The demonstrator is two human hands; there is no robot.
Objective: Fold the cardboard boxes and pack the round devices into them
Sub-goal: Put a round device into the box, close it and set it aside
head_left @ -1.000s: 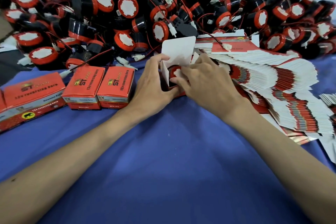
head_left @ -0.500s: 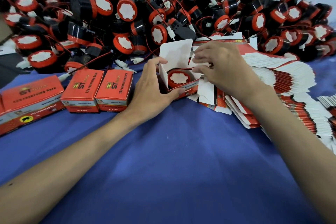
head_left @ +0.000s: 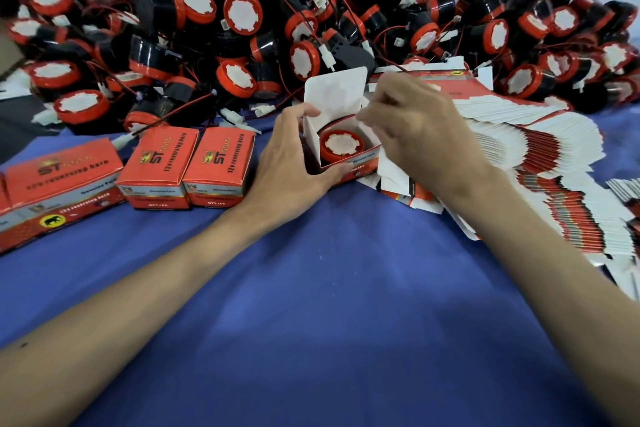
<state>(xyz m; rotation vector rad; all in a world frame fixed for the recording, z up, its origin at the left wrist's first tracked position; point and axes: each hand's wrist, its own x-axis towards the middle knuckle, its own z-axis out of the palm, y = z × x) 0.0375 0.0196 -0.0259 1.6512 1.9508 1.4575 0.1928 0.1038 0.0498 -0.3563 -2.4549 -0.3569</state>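
Note:
An open red and white cardboard box (head_left: 335, 92) stands on the blue cloth, its white lid flap upright. Inside lies a round device (head_left: 341, 146), red rim and white face up. My left hand (head_left: 289, 166) grips the box's left side, thumb at the front corner and fingers on the left wall. Over the box's right side, my right hand (head_left: 417, 130) has its fingertips curled and bunched at the right side flap. That flap is mostly hidden and blurred.
A large heap of round black and red devices (head_left: 242, 14) with wires fills the back. Two closed red boxes (head_left: 188, 168) and a longer carton (head_left: 62, 180) sit to the left. Fanned flat box blanks (head_left: 554, 166) lie at right. Blue cloth (head_left: 311, 305) covers the table.
My right hand lifted off the device in the box and moved to the box's right side flap. The left hand kept its grip on the box.

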